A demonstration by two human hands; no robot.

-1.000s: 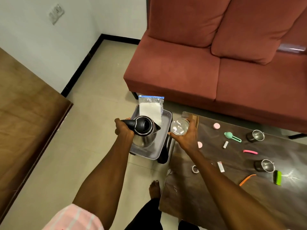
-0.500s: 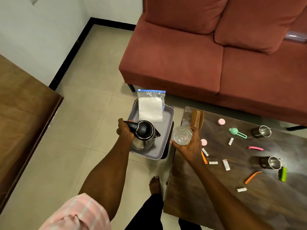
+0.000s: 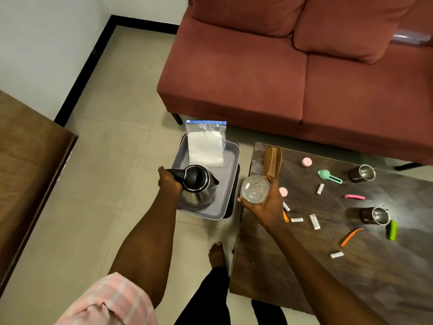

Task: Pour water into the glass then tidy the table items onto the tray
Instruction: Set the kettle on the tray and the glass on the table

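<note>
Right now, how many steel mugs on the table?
2. One steel mug sits at the far side of the table near the sofa; the other steel mug stands nearer, beside the green clip. None seem hidden.

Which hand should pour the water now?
Probably the left hand: it already grips the kettle by its handle, spout toward the glass, which the right hand holds.

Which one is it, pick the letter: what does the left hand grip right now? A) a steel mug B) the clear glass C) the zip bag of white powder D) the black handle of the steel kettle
D: the left hand curls round the black handle of the steel kettle over the grey tray, while the right hand holds the clear glass.
</note>
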